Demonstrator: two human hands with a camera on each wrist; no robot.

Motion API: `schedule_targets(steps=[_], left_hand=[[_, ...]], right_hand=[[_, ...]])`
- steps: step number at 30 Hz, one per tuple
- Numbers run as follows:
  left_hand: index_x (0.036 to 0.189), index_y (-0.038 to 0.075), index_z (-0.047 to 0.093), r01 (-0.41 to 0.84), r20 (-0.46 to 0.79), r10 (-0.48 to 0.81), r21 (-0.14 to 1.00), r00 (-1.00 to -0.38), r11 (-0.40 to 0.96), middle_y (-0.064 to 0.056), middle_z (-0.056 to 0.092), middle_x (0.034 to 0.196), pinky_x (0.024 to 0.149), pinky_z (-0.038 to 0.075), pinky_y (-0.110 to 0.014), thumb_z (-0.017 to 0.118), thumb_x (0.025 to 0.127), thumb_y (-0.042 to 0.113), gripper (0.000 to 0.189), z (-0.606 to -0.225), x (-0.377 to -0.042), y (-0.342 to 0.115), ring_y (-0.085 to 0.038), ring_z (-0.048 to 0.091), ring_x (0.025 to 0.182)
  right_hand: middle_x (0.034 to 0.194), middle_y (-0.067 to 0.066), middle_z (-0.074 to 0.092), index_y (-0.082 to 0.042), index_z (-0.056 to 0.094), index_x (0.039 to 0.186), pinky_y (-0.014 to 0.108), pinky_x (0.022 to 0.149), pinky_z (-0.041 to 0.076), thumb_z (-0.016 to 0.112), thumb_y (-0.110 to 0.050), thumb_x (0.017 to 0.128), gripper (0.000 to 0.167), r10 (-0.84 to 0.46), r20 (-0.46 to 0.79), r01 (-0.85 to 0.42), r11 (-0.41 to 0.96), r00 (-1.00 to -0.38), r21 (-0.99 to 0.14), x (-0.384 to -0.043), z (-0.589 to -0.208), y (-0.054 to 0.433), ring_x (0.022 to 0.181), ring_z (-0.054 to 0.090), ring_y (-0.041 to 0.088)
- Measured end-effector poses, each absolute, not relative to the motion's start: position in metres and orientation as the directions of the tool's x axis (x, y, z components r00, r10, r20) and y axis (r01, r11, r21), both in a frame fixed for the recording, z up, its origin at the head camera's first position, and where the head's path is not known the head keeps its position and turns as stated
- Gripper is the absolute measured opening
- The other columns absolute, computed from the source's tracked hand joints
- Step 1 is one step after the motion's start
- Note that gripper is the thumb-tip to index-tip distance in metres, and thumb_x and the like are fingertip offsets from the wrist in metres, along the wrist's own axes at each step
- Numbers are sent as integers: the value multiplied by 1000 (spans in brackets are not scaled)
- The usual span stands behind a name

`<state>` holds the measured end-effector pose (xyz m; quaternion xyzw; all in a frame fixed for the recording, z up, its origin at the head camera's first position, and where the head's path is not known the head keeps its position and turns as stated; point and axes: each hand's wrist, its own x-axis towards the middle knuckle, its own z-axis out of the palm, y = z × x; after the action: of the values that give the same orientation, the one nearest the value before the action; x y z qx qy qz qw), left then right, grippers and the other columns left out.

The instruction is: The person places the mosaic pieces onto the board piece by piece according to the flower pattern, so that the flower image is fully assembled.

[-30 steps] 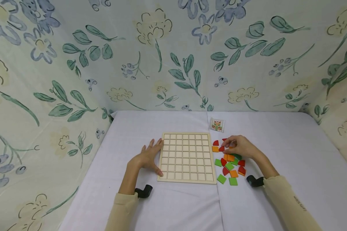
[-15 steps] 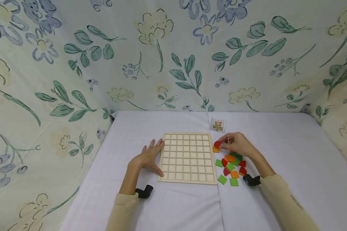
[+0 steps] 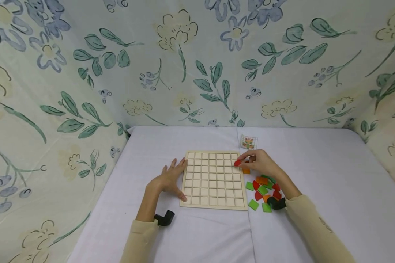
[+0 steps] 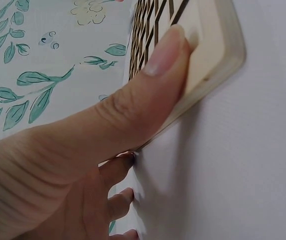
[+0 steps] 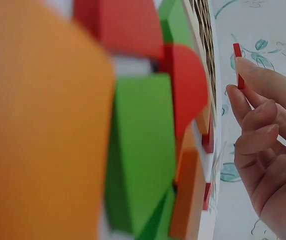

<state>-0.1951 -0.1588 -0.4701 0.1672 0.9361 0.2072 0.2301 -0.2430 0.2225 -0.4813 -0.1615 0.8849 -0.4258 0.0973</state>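
Observation:
A square wooden grid board (image 3: 212, 179) lies on the white-covered table, its cells bare. My left hand (image 3: 167, 180) rests at the board's left side with fingers spread. In the left wrist view, the thumb (image 4: 165, 60) presses on the corner of the frame while the other fingers stay low beside the edge. My right hand (image 3: 264, 163) pinches a red quarter-circle tile (image 3: 237, 163) between thumb and fingertips, over the board's right edge near the upper cells. The right wrist view shows that red tile (image 5: 238, 65) edge-on, raised in the pinch.
Right of the board lies a loose pile of red, orange and green tiles, with a green square (image 3: 253, 205) at its front. An orange square (image 3: 246, 170) sits by the frame, partly under the right hand. Behind it lies a small pattern card (image 3: 248, 142). A floral curtain (image 3: 197, 73) rises behind.
My right hand has picked up the red quarter-circle tile from beside the board and carried it left over the board's edge. The left hand has stayed in place.

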Motion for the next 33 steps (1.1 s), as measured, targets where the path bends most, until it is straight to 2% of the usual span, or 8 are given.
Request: schedule_targets(steps=[6,9,13,17,24,33], left_hand=[[168,12,9,215,-361,406,466,-839,858,-4,1,176,131,-1,-63,100,59,38,144,-470,-196,-158,-35,-8,163],[168,12,9,215,-360,406,467,-840,858,-4,1,176,131,-1,-64,101,58,38,145,-470,-196,-158,-35,-8,163],[168,13,9,216,-359,405,464,-841,859,-4,1,176,131,0,-64,100,58,38,145,-471,-196,-158,-35,-8,163],[168,13,9,219,-355,408,466,-841,857,-4,1,177,131,0,-64,100,58,38,145,-473,-196,-158,-35,-8,163],[168,14,9,219,-351,409,471,-842,855,-3,1,176,131,-1,-64,101,58,37,145,-473,-196,-158,-35,-8,163],[168,14,9,212,-358,401,465,-843,860,-3,1,176,131,-1,-63,101,58,38,145,-473,-196,-158,-34,-8,163]], right_hand=[[93,13,74,-7,77,110,19,49,32,82,-18,89,24,-409,-31,-219,548,-912,-807,-248,-480,207,55,41,8],[97,15,74,-6,77,110,20,49,31,81,-16,90,23,-412,-41,-203,532,-910,-822,-249,-480,201,56,43,8],[109,15,73,-5,77,110,19,51,36,81,-15,89,23,-416,-38,-201,513,-908,-834,-251,-482,193,61,51,10],[109,14,73,-7,77,109,19,54,40,82,-16,89,23,-416,-26,-217,526,-909,-822,-253,-485,186,63,52,10],[106,16,75,-5,78,109,21,53,39,83,-13,87,24,-424,9,-252,520,-906,-816,-258,-488,174,60,47,11],[107,14,77,-6,80,107,21,64,47,84,-15,87,22,-411,-49,-213,567,-910,-796,-263,-490,163,79,56,17]])
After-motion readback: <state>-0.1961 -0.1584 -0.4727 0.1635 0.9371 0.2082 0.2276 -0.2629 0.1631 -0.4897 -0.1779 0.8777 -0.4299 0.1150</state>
